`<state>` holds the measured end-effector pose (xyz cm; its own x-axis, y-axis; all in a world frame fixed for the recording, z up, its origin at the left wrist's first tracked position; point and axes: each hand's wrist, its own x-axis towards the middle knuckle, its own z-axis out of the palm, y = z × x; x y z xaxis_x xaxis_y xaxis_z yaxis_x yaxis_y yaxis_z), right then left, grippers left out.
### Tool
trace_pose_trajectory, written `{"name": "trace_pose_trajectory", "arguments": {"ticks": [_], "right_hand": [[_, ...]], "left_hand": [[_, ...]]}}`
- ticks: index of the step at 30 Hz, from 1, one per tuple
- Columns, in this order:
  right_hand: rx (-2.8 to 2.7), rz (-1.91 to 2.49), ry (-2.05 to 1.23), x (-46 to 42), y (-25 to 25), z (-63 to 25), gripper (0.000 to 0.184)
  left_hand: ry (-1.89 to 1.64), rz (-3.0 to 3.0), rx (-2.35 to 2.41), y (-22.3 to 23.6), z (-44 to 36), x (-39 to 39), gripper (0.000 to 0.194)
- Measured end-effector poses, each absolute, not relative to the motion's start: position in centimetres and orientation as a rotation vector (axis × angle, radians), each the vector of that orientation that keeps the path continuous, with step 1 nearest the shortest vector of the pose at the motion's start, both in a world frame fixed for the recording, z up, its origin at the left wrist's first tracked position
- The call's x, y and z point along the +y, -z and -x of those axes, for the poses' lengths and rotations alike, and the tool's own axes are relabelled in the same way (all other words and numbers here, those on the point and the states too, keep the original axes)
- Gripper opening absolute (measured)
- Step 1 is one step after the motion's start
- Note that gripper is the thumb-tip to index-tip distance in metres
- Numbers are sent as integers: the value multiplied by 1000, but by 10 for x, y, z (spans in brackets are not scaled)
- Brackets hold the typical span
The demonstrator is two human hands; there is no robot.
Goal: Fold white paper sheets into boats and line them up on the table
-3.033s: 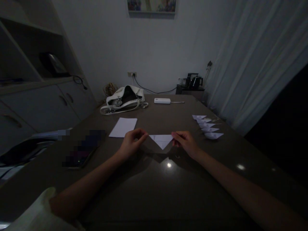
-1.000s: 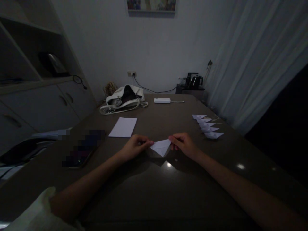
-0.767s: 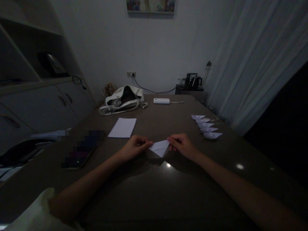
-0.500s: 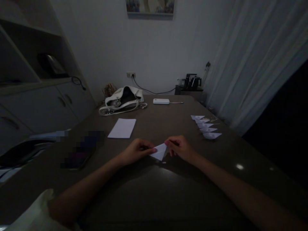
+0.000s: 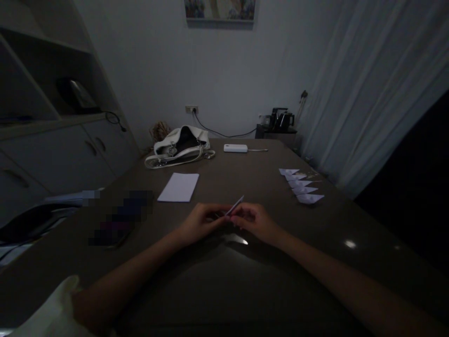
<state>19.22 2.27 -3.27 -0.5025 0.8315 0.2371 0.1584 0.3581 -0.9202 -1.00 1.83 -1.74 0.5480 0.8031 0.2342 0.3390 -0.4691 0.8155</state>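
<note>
Between my two hands, just above the table, is a small piece of folded white paper (image 5: 235, 205), seen nearly edge-on and slanting up to the right. My left hand (image 5: 203, 220) pinches it from the left, thumb in front and fingers behind. On the other side my right hand (image 5: 255, 221) has its fingertips closed at the paper's lower end, close to the left fingertips. Fingers cover much of the paper. Several folded paper boats (image 5: 304, 188) stand in a slanting row on the right. A stack of white paper (image 5: 178, 187) lies beyond my left hand.
A white handbag (image 5: 182, 145) sits at the far left of the table (image 5: 224, 285). Near the far edge lies a white power bank (image 5: 235, 148) with a short cable. A blurred-out dark object (image 5: 121, 217) rests left of my left arm.
The folded paper has turned from showing its flat triangular face to nearly edge-on. My right hand has shifted slightly left and down, bringing its fingertips closer to my left hand.
</note>
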Motion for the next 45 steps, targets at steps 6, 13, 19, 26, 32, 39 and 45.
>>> {"name": "trace_pose_trajectory", "arguments": {"ticks": [6,13,19,26,32,39,45], "right_hand": [[-1969,913,-1059,25,36,-194,28],[-1995,892,-1059,23,34,-195,29],[-2004,875,-1043,23,31,-197,32],[-2001,888,-1019,22,28,-197,25],[-1958,963,-876,23,31,-196,10],[-1826,918,-1234,27,39,-195,29],[-1794,871,-1465,28,38,-197,34]], "left_hand": [[-769,-1888,830,23,6,15,38],[-801,-1732,749,23,3,13,31],[-797,-1656,760,20,4,13,35],[-829,-1658,798,18,5,13,39],[-859,-1694,808,19,7,14,42],[-855,-1741,756,19,6,14,39],[-898,-1735,709,28,6,18,31]]}}
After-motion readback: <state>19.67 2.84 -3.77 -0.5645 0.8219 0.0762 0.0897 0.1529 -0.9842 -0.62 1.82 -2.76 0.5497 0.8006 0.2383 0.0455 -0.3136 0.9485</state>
